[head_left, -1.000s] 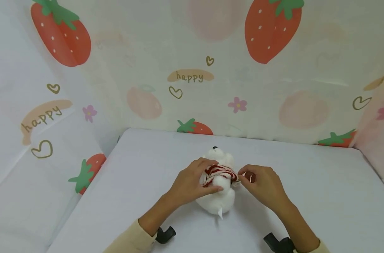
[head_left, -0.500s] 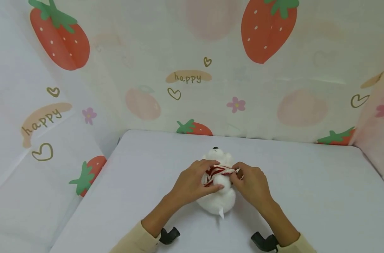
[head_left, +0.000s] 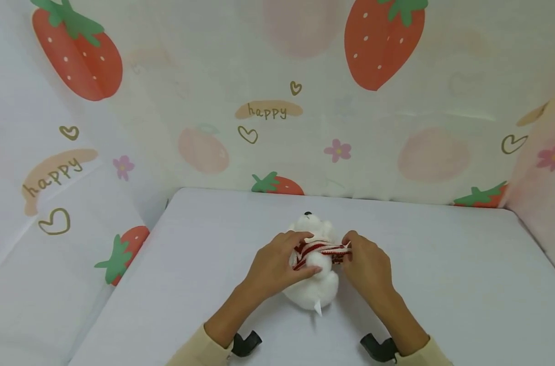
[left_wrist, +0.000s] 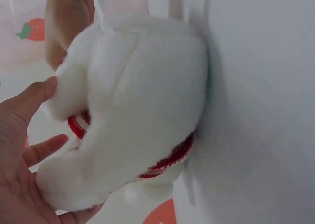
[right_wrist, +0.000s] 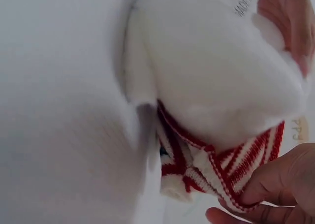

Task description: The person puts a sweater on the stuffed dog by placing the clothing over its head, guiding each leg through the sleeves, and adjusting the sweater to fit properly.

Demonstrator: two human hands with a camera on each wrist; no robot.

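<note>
A white plush toy [head_left: 315, 284] lies on the white table [head_left: 442, 284], head away from me, black nose [head_left: 308, 214] up. A red-and-white striped knit garment [head_left: 315, 249] is bunched around its upper body. My left hand [head_left: 277, 262] grips the toy's left side, thumb across its belly; in the left wrist view its fingers [left_wrist: 29, 150] curl round the plush [left_wrist: 138, 101]. My right hand [head_left: 366, 264] pinches the garment's right edge; the right wrist view has fingertips [right_wrist: 266, 189] clamping the striped hem [right_wrist: 221, 177] against the toy [right_wrist: 216, 76].
Cloth walls printed with strawberries [head_left: 382, 40] and "happy" [head_left: 267, 111] enclose the table at the back and both sides. A white tag [head_left: 318, 308] sticks out of the toy's near end. Black wrist mounts [head_left: 244, 344] sit near my cuffs.
My right hand moved left from beside the toy and took hold of the striped garment's edge, stretching it toward the right. My left hand kept its hold on the toy.
</note>
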